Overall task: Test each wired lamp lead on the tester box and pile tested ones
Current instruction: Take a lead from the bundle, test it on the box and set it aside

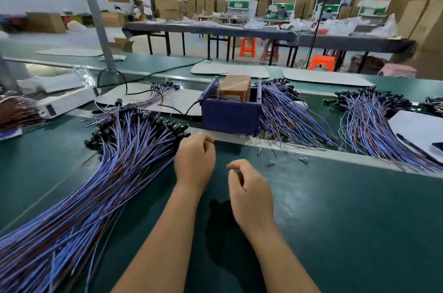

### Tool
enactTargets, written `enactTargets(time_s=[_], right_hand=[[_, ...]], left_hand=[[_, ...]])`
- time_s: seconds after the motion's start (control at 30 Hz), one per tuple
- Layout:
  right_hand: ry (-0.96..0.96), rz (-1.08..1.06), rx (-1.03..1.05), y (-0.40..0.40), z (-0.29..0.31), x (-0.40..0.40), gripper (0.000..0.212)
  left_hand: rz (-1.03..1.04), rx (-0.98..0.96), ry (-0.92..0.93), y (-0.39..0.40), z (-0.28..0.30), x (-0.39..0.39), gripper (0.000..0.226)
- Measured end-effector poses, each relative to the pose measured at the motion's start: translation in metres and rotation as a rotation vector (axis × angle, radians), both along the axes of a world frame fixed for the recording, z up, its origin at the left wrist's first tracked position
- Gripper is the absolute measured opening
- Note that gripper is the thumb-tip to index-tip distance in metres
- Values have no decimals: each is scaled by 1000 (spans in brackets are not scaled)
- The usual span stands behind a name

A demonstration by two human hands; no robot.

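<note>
A blue tester box (230, 116) with a brown block inside stands on the green bench, a black cable running into its left side. A large pile of blue and brown wired lamp leads (115, 163) with black sockets fans out at the left. My left hand (194, 161) hovers at that pile's right edge, fingers loosely curled, nothing visible in it. My right hand (250, 189) sits beside it over bare green mat, thumb and forefinger close together, with no lead in it. More leads (290, 117) lie right of the box.
Another bundle of leads (374, 129) lies further right, next to white paper (422, 129) and a black pen (412, 146). A white power strip (67, 102) sits at the back left. Small clear parts (271, 163) lie near a metal rail (323, 151). Tables, stools and cartons stand behind.
</note>
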State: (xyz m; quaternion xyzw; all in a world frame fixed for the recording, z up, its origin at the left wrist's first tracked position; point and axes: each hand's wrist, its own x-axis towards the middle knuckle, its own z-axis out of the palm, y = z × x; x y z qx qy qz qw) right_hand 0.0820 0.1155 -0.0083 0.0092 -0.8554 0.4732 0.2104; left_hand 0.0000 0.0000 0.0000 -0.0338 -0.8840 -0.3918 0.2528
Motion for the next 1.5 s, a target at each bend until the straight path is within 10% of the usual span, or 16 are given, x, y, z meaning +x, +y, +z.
enactTargets(time_s=[0.17, 0.8, 0.97, 1.13, 1.27, 1.43, 1.5], right_hand=[[24, 82, 40, -7, -2, -6, 17], [-13, 131, 91, -2, 1, -4, 21], [-244, 259, -707, -6, 10, -11, 28], [-420, 389, -1261, 16, 13, -24, 60], [-484, 484, -1282, 30, 11, -25, 69], [-192, 554, -1254, 29, 12, -17, 15], [-190, 370, -1081, 38, 10, -16, 37]], left_hand=[[243, -255, -259, -22, -9, -12, 29], [277, -267, -95, -9, -6, -10, 43], [-112, 130, 311, 12, 10, 3, 36], [-557, 520, 42, 45, 38, 32, 40], [-866, 806, -222, 49, 46, 48, 39], [-1310, 1042, -497, 49, 38, 52, 35], [-1448, 995, -595, 40, 33, 49, 19]])
